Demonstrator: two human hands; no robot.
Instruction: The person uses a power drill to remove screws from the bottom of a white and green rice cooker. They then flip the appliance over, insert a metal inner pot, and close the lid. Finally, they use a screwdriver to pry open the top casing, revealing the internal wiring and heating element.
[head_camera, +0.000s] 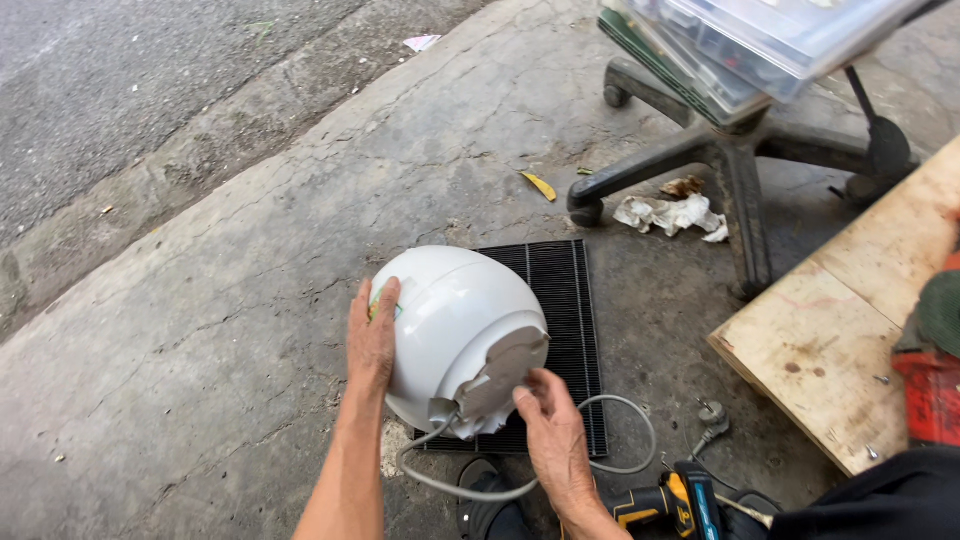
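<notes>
A white rounded appliance housing (455, 325) rests tilted on a black ribbed grille panel (565, 300) lying on the concrete. My left hand (372, 335) lies flat against its left side, fingers up. My right hand (548, 425) grips the lower right rim of the housing, near its grey flat base. A grey power cord (620, 465) comes out from under the housing, loops across the ground and ends in a plug (712, 415) to the right.
A yellow and black cordless drill (665, 500) lies near my right wrist. A wooden board (850, 330) sits at right with a red tool (932, 385) on it. An office chair base (735, 160) carries clear plastic boxes (770, 40). Crumpled paper (672, 213) lies beside it. A kerb and road run at left.
</notes>
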